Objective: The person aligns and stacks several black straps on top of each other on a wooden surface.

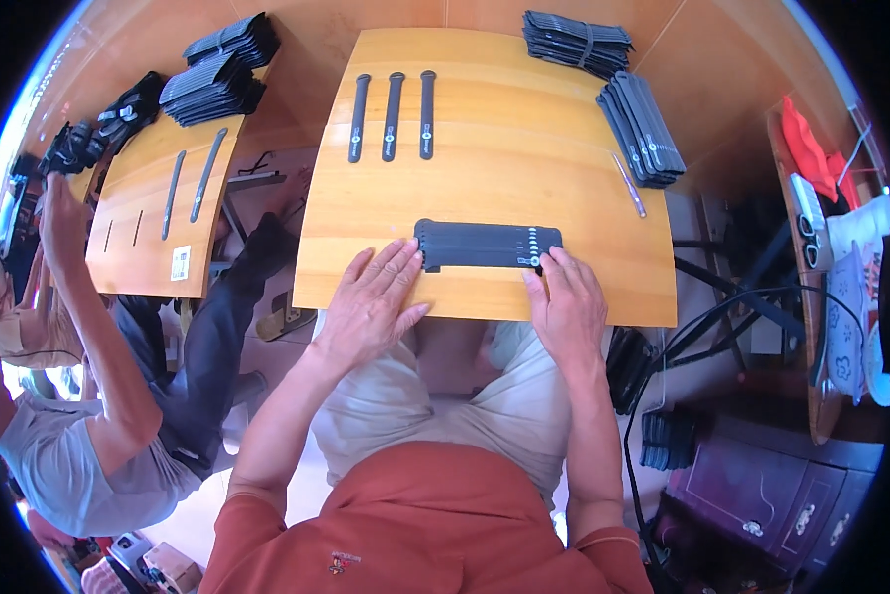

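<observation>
A flat row of several black straps, lying side by side, sits near the front edge of the wooden table. My left hand rests flat on the table with its fingertips touching the row's left end. My right hand presses its fingertips on the row's right end, where small round marks show. Three single black straps lie apart at the far left of the table. Neither hand grips anything.
Bundled stacks of black straps lie at the far right, more at the back edge, and a thin metal tool beside them. Another person sits at a second wooden table on the left, which holds strap piles. A cluttered shelf stands on the right.
</observation>
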A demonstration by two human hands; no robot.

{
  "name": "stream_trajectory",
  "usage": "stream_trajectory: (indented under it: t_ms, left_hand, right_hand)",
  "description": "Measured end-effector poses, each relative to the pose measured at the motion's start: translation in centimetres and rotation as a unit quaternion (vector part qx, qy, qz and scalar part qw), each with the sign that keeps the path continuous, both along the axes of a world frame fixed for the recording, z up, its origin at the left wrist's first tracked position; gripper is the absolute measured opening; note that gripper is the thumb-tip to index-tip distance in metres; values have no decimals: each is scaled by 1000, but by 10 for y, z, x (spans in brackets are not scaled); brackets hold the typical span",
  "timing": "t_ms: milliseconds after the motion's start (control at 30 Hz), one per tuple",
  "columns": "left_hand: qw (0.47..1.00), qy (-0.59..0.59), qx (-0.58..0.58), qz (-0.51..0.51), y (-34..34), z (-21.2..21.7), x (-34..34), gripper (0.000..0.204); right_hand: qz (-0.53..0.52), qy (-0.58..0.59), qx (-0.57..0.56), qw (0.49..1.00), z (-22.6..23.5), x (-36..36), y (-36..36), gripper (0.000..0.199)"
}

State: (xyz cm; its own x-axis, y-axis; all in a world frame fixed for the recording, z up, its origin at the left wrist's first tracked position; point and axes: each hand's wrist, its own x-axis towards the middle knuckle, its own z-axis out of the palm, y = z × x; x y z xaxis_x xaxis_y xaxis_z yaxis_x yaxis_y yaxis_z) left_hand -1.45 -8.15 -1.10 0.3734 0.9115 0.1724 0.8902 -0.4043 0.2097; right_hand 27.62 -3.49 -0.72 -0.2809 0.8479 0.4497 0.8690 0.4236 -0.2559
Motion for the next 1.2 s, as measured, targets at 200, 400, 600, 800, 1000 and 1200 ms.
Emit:
stream_trajectory:
  t_ms: [200,400,600,800,1000,1200]
  left_hand:
    - [1000,-10,23,3,0,-2,0,62]
    - [999,-34,34,2,1,1,2,60]
    - [998,-52,35,-7,4,5,-2,59]
    - [997,-77,23,-12,6,4,-5,61]
    - [995,-96,36,-11,5,3,-5,61]
    - [993,-111,39,-6,5,4,-2,61]
  right_hand:
    - [77,96,12,992,15,-75,55,26]
    - [77,49,-88,992,4,-142,122,34]
    - [19,-65,-107,992,1,-152,155,32]
    - [-17,-83,-154,984,10,-129,155,28]
    - [-73,-125,-211,967,35,-107,146,24]
    - [-72,-183,-162,967,30,-67,137,23]
